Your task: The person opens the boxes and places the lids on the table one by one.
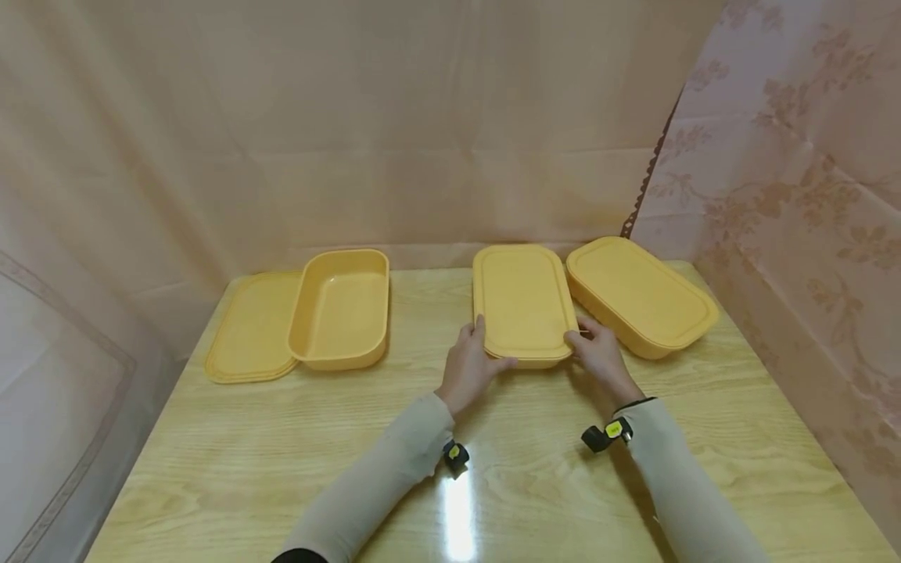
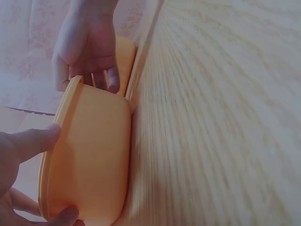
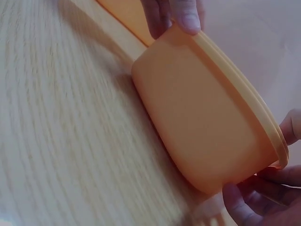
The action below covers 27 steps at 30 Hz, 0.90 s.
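A yellow lidded food container (image 1: 524,301) rests on the table between both hands. My left hand (image 1: 470,367) grips its front left corner, the thumb along the front edge and fingers at the left side. At the front right corner my right hand (image 1: 601,360) holds the rim and side wall. In the left wrist view the container (image 2: 96,150) shows its front wall under the lid rim, with fingers at both ends. From the right wrist, the lid (image 3: 244,94) appears seated along the container's visible edge; the far side is hidden.
Just right stands a second lidded yellow container (image 1: 640,293), set at an angle close to my right hand. On the left, an open yellow container (image 1: 341,313) partly overlaps a flat yellow lid (image 1: 253,332). Curtains (image 1: 422,141) hang behind the wooden table (image 1: 246,461).
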Available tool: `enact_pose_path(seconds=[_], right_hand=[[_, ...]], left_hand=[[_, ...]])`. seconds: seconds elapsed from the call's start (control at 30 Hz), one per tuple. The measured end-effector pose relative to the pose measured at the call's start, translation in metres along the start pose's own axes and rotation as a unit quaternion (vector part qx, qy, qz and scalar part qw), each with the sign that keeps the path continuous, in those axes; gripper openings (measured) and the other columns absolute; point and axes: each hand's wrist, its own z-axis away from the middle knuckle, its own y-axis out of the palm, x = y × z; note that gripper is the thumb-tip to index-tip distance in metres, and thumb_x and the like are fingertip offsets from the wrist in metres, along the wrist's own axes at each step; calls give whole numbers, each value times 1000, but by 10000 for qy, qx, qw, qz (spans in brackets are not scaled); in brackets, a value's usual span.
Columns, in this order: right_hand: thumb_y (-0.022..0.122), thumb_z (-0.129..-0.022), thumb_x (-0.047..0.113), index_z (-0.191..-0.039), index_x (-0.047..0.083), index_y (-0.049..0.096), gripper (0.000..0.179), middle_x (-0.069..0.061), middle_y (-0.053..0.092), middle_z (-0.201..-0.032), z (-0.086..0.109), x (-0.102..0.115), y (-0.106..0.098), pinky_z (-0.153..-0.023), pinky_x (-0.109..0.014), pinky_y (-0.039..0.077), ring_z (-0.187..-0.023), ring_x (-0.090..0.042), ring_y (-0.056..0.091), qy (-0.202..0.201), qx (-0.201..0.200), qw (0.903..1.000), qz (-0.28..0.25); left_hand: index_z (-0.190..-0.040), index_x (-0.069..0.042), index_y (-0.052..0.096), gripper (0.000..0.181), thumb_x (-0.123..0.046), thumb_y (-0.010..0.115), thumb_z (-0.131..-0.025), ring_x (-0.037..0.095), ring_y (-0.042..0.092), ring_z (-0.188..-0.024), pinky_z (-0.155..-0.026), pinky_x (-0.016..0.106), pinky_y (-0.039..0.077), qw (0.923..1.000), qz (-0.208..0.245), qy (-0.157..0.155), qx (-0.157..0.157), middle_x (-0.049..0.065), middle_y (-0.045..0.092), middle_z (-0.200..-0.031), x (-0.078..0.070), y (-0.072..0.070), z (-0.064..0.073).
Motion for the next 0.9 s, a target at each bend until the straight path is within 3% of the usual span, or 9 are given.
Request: enact_pose_path(seconds=[0.17,0.4,0.63,0.9], right_hand=[[52,-91,11,-135,-3,54,46,-15,59,-110,1,-6,-1,-68,-14,50,-82,0,53,68,-122,9999,-46],[53,-92,13,-138,1,52,47,-15,57,-119,8,-10,2,-71,-14,50,-85,0,52,360,-153,9990,-217],[53,-93,13,-137,-1,52,46,-9,56,-101,7,-1,4,-67,-22,55,-75,-3,56,425,-16,9982,-414],[49,-94,12,-139,-4,47,48,-11,53,-102,2,3,-6,-66,-25,58,-70,-4,58,344,161,9988,-312]], left_hand=[[-152,0,26,101,-41,80,-77,41,55,-121,-103,45,48,9999,-95,72,58,25,42,-147,-2,2,-1],[-151,-1,32,97,-48,77,-78,39,59,-114,-98,45,50,9975,-628,287,131,24,47,-142,2,1,6],[-151,-4,31,96,-47,77,-79,40,58,-117,-101,45,49,9973,-673,245,172,24,46,-143,1,-5,1],[-151,-1,28,98,-48,75,-80,35,48,-131,-111,41,42,9955,-792,326,403,23,41,-149,-8,-7,-11]])
